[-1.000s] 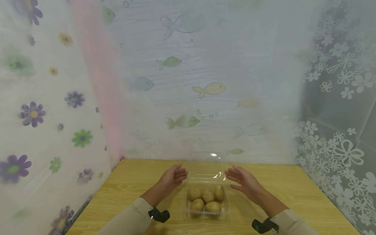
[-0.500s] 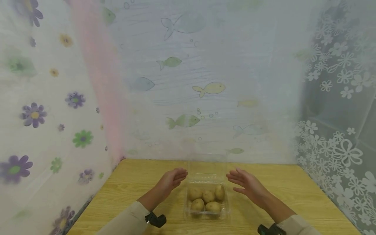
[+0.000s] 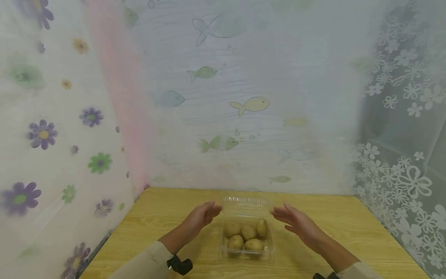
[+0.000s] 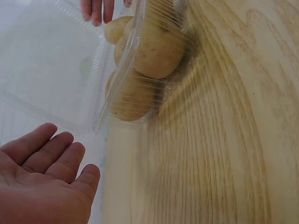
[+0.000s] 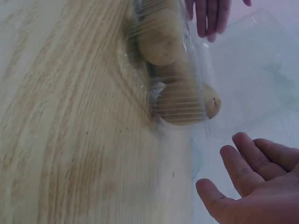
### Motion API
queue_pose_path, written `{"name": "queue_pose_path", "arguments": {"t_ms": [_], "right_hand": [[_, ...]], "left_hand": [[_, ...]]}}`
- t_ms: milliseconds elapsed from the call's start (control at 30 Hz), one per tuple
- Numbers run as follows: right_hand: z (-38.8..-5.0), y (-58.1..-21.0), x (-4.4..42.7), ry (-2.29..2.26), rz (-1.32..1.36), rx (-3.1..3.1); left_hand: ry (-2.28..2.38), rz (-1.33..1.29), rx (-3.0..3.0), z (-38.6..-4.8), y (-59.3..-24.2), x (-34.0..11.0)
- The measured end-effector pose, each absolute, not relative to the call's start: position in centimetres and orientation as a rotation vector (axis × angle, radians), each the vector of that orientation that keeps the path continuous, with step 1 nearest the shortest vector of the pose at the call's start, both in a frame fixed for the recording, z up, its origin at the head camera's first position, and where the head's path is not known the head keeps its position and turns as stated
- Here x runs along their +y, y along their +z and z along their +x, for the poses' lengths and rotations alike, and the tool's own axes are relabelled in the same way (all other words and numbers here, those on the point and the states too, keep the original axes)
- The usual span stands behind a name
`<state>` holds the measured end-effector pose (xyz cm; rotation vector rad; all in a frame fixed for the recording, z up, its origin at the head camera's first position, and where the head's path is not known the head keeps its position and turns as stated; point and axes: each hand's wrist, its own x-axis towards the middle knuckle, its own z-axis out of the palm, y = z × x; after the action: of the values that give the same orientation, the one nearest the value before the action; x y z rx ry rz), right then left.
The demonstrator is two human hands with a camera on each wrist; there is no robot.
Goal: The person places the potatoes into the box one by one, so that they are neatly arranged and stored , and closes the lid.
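A clear plastic clamshell box point(image 3: 248, 252) stands at the middle of the table, holding several potatoes point(image 3: 248, 232). Its hinged lid point(image 3: 248, 203) is up and leans back, away from the person. To the left of the lid is my left hand point(image 3: 200, 219), its fingers extended and nothing in them. On the other side my right hand point(image 3: 300, 224) faces it in the same way, also holding nothing. In the left wrist view a narrow gap shows between the left fingertips point(image 4: 49, 128) and the lid. The right wrist view shows the right fingers point(image 5: 240, 170) apart from the box.
The wood-grain table point(image 3: 167, 205) spreads round the box. Behind it hangs a pale sheet point(image 3: 244, 162) printed with fish, and flowered sheets close off the left and right sides. A black wrist device point(image 3: 180, 265) sits at the left cuff.
The lid has tipped further back and appears lower. Both hands have shifted slightly outward from the lid, and the forearms have spread a little.
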<state>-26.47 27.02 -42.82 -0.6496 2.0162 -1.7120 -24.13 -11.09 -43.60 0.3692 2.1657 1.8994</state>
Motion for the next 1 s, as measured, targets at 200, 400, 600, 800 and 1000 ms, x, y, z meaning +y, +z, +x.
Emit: {"name": "queue_pose_path", "arguments": {"t_ms": [200,400,600,800,1000], "right_hand": [[-25.5,-43.2,27.5,-1.657,-0.698,2.073],[-24.7,-43.5,28.0,-1.64,-0.727,2.085],[-24.1,-44.0,28.3,-1.601,-0.763,2.12],[-23.7,-44.3,28.3,-1.573,-0.827,2.146],[-23.2,-44.8,28.1,-1.546,-0.844,2.195]], "left_hand": [[1.858,0.384,2.163,-22.9,-43.7,-10.8],[1.82,0.381,2.219,-21.7,-43.9,-10.3],[1.742,0.359,2.277,-20.9,-44.0,-10.0],[1.655,0.373,2.351,-20.4,-44.4,-9.9],[1.613,0.457,2.36,-20.0,-45.2,-10.1]]}}
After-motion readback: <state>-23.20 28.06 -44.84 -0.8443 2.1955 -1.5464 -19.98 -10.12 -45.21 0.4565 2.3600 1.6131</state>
